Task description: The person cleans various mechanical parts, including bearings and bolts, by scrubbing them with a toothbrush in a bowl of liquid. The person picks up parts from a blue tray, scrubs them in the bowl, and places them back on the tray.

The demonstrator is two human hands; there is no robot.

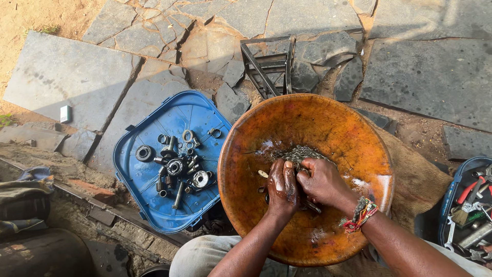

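Fingers (285,177) of both hands curl tight around a grey metal chain (300,154) heaped in the middle of the basin; I see the left hand (282,187) and right hand (323,182) pressed side by side, knuckles up and wet, each closed on part of the chain.

From there I go by size. Grey stone slabs (72,77) pave the ground, cracked, with sandy soil in the gaps. On them sits the big round orange basin (307,118), glossy and wet inside, resting on brown sacking (417,179). Just left of it lies a blue plastic lid (148,128) turned up like a tray, holding bearings, rings and bolts (177,166) in a loose cluster. Behind the basin stands a dark metal frame (269,64). At the right edge I see a blue tool tray (469,210) with pliers and other tools. On the right wrist sits a beaded bracelet (361,214). A small white box (65,113) lies far left.
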